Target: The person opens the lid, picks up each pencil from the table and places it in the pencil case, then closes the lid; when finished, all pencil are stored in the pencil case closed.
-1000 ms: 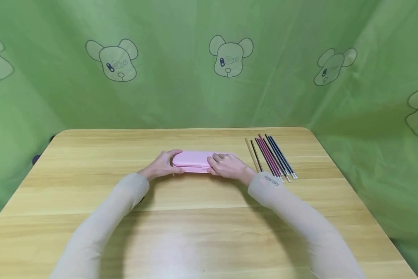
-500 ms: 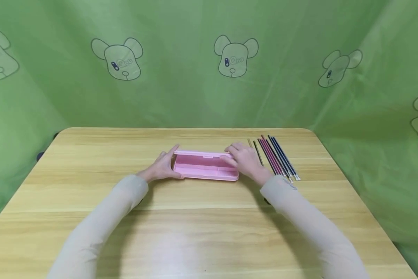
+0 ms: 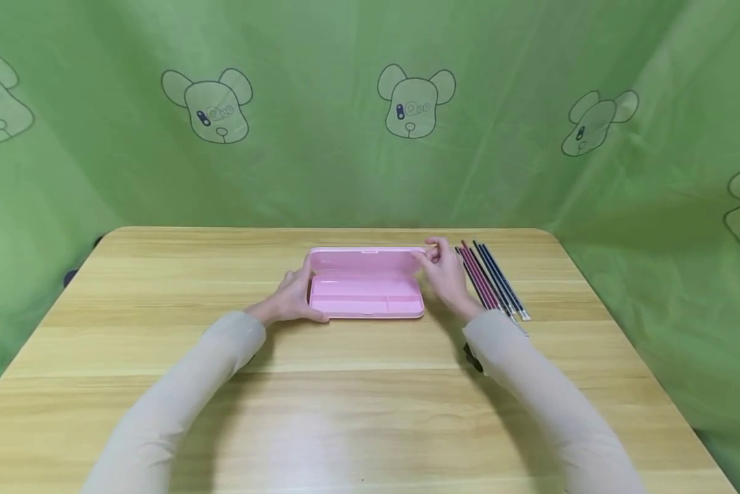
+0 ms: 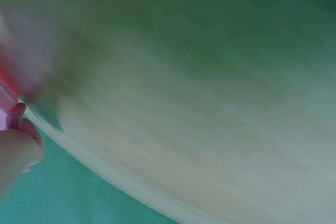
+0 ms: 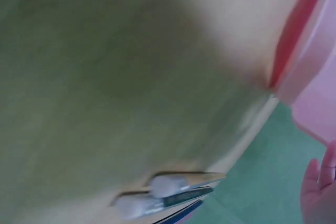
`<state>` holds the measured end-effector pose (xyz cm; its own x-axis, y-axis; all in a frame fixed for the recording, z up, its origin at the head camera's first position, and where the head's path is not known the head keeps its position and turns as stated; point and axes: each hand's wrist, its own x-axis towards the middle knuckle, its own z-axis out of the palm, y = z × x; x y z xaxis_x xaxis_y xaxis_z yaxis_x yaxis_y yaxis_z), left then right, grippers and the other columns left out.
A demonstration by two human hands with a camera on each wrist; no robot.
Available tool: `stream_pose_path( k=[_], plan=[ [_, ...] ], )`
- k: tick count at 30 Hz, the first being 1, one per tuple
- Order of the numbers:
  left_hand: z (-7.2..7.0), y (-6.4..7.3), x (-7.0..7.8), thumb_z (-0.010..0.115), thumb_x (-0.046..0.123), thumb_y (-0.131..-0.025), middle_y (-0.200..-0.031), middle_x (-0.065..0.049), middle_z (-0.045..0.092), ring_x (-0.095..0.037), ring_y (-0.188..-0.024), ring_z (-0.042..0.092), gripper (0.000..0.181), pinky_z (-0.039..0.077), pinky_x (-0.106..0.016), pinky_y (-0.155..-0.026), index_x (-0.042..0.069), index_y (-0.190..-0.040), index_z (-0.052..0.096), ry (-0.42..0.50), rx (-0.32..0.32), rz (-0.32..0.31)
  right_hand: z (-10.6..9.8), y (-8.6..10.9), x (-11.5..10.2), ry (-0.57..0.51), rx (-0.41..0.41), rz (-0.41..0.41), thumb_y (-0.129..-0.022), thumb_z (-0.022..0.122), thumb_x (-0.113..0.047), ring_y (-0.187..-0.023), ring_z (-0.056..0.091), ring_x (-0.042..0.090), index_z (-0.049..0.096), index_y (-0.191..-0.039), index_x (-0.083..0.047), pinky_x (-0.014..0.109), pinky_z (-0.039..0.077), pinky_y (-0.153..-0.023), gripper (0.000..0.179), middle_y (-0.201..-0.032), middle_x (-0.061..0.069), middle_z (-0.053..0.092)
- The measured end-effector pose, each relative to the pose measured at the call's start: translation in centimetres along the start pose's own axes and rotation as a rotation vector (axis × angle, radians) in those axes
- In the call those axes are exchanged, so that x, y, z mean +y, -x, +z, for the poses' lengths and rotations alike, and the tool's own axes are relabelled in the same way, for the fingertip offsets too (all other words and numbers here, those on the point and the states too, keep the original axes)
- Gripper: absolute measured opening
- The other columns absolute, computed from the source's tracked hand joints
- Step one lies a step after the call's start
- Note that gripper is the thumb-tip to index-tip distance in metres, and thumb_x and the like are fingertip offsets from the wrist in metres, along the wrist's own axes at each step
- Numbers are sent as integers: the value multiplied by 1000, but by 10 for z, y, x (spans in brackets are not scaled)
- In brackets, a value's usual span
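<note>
The pink case (image 3: 348, 306) sits on the table (image 3: 345, 412) left of the pencils (image 3: 480, 274), its end gripped by the wide-spread left hand (image 3: 291, 298), seemingly for steadiness, while the right hand (image 3: 447, 276) pinches the raised lid (image 3: 366, 261), likely for support.

On the right part of the desk (image 3: 345, 418), which has a light wood pattern, several dark, reddish and blue pencils (image 3: 482, 278) lie side by side. A green curtain (image 3: 308, 171) hangs behind and at both sides, printed with outlined animal heads (image 3: 411, 106).
</note>
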<state>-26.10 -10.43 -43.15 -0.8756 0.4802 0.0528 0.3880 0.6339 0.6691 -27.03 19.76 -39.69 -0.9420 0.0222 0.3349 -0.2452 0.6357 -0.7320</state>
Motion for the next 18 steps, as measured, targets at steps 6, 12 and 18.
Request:
stream_pose_path(
  k=[6, 12, 18],
  plan=[
    [-2, 2, 1, 86, 34, -56, -137, -27, 34, -38, -115, 32, 138, 23, -50, -105, -2, -141, -17, -5, -12, -75, 0, 3, 10, 55, -259, -85, -94, 50, -21, -113, 43, 37, 14, -143, 4, 49, 36, -100, 67, -120, 26, 44],
    [-5, 4, 2, 85, 34, -58, -139, -29, 30, -37, -112, 31, 138, 25, -49, -102, -3, -140, -18, -25, -20, -97, 4, 5, 17, 366, -454, -150, -94, 47, -33, -136, 5, 41, -20, -140, 1, 52, 6, -111, 88, -147, 29, 2],
    [-6, 4, 3, 86, 34, -57, -136, -27, 34, -34, -107, 32, 139, 28, -48, -99, -2, -140, -20, -39, -42, -104, 8, 14, 19, 413, -539, -158, -93, 48, -35, -136, 10, 39, -21, -137, 6, 47, 11, -112, 91, -148, 28, 0]
  ],
)
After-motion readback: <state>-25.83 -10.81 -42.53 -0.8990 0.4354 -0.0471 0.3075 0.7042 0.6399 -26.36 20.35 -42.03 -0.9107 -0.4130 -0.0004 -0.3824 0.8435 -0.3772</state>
